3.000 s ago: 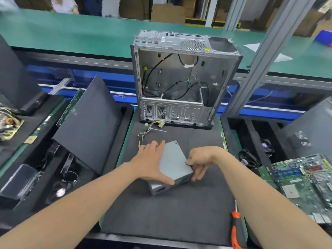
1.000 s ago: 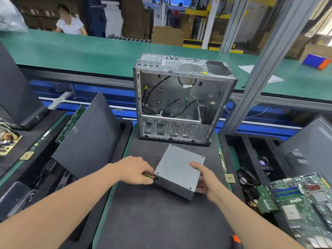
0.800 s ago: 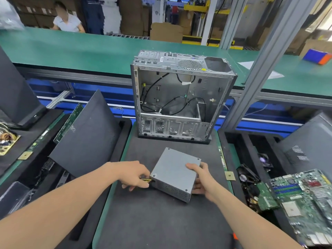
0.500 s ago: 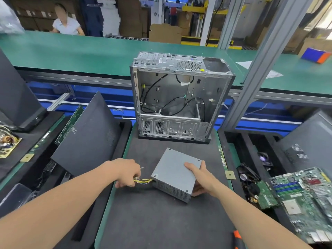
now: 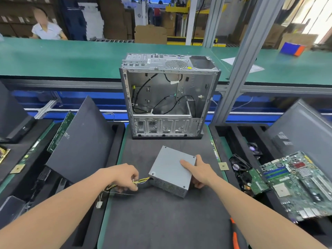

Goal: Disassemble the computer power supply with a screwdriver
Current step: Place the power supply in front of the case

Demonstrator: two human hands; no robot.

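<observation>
Lying at a slant on the dark mat of the surface, the grey power supply sits near the open computer case, which stands upright behind it with a few black cables inside. The right hand grasps the box at its right side, with the thumb flat on the top face and the fingers curled round the edge. The left hand pinches the wire bundle just where it leaves the box's left end; the bundle trails past the mat's left edge. An orange-handled screwdriver lies at the mat's near right corner, partly behind the right forearm, with neither hand on it. A motherboard rests in the tray at right; a dark side panel leans at left.
</observation>
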